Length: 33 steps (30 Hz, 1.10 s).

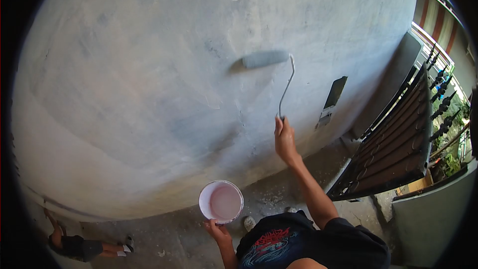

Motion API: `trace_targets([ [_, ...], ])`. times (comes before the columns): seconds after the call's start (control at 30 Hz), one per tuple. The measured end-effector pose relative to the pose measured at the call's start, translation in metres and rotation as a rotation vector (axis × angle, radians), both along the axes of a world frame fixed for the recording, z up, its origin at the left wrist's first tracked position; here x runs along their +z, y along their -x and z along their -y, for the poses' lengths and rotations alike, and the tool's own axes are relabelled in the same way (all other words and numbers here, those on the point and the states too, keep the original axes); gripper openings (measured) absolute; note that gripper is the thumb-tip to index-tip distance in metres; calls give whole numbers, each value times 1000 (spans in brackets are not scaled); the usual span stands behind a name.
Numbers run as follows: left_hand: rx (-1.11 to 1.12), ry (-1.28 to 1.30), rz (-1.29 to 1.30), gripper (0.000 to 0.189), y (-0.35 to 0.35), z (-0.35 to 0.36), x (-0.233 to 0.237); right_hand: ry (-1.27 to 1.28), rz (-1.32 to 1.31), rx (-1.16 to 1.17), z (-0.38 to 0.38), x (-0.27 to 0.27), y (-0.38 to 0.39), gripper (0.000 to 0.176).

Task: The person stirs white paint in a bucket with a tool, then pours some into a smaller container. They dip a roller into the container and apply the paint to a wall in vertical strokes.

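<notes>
My right hand is closed around the handle of a paint roller. The roller's grey sleeve lies level against the painted wall, and its bent wire frame runs down to my fist. Lower down, my left hand grips the near rim of a white paint bucket. Pale, pinkish-white paint shows inside the bucket, which I hold in front of my body. Most of the roller's handle is hidden in my fingers.
A dark metal gate with spiked posts stands at the right. A dark rectangular cutout breaks the wall beside my right hand. At the lower left, another person reaches toward the wall's base. Paint specks dot the concrete floor.
</notes>
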<state>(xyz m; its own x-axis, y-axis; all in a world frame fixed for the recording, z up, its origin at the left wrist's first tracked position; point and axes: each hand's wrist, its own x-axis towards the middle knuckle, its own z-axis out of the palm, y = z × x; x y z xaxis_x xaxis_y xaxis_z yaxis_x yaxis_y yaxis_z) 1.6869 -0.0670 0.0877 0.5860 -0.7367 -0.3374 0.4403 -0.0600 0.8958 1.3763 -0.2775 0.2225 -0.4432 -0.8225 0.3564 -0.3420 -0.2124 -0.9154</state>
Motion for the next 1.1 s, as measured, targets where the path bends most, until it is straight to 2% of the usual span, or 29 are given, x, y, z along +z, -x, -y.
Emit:
trace_targets([
  [0.1,6,-8,-67,28,-10,-2,-1,81,-94,-63,6,15,10,30],
  [0.2,-21,19,-34,31,-18,-5,4,61,-139,-62,0,0,13,23],
  [0.43,-2,17,-66,34,-35,-12,8,-138,-163,-42,-59,-143,-5,27],
  [0.47,-8,19,-65,35,-39,-13,5,-203,-119,-13,-66,-151,-7,28],
  [0.57,-28,38,-49,35,-41,-10,7,-178,-90,-1,-69,-155,-7,29],
  [0.7,10,23,-43,37,-30,-13,8,-279,-127,18,-54,-112,4,31],
  [0.77,22,26,-52,37,-23,-13,2,-56,-80,35,-42,-81,9,35],
  [0.9,41,1,-71,38,1,-18,2,-165,-74,119,-33,3,22,38],
  [0.97,52,6,-70,36,13,-18,9,-81,195,346,-29,24,29,41],
  [1.03,64,7,-75,35,28,-18,13,-74,216,425,-22,35,29,39],
  [1.1,87,53,-105,31,41,-19,15,10,396,574,-15,37,27,39],
])
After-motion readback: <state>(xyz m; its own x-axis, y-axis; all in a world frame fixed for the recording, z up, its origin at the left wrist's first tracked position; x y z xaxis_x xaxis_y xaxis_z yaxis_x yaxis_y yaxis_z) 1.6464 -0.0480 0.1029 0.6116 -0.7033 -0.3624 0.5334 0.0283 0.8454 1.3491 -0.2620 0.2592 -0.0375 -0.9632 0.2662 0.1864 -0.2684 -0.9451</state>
